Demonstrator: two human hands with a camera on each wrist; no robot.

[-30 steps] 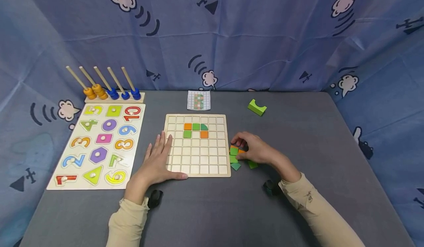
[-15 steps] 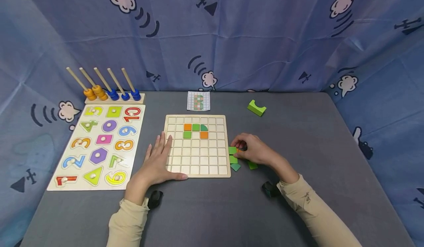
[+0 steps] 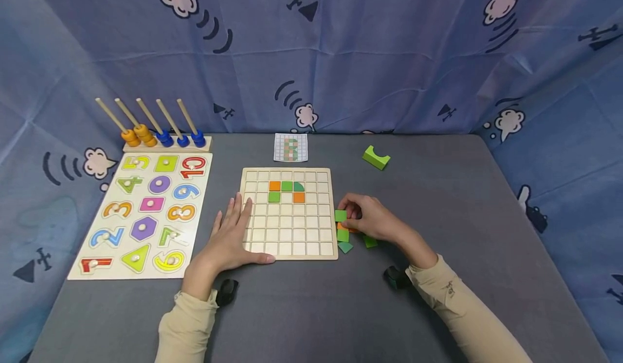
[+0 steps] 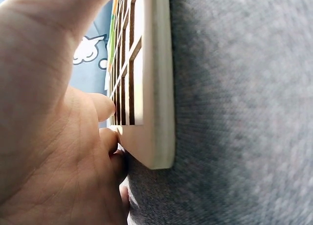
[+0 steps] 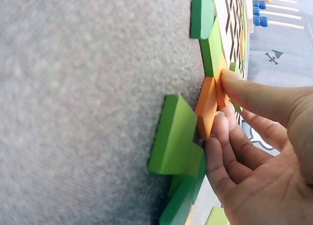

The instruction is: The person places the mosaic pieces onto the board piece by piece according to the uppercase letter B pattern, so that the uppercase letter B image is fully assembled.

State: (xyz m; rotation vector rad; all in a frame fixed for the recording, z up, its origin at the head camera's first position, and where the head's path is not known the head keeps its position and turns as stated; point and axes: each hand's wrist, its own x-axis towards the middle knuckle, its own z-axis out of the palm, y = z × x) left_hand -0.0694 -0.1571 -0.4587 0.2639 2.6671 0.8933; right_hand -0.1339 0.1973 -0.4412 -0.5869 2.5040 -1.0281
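Note:
My left hand [image 3: 229, 244] rests with spread, straight fingers on the left edge of a wooden grid board [image 3: 287, 245], its thumb along the front edge. In the left wrist view, the board's corner [image 4: 161, 159] stands close to that palm. Just off the board's right side, my right hand [image 3: 372, 218] pinches a green square tile [image 3: 340, 216] between thumb and index finger. Under and beside these fingers lies a loose heap of tiles, among them an orange tile [image 5: 207, 107], a light green tile [image 5: 173, 137] and a dark green tile [image 5: 202, 14]. My palm hides part of the heap.
Several orange and green tiles [image 3: 287, 186] sit in the board's upper cells. Behind it lies a pattern card [image 3: 291, 147]; a green arch block [image 3: 376, 158] stands to the right. At left are a number puzzle board [image 3: 158, 198] and a bead-peg stand [image 3: 167, 145].
My right hand has shifted the green square tile off the heap, slightly left and away from me, showing an orange tile beneath. My left hand has stayed in place.

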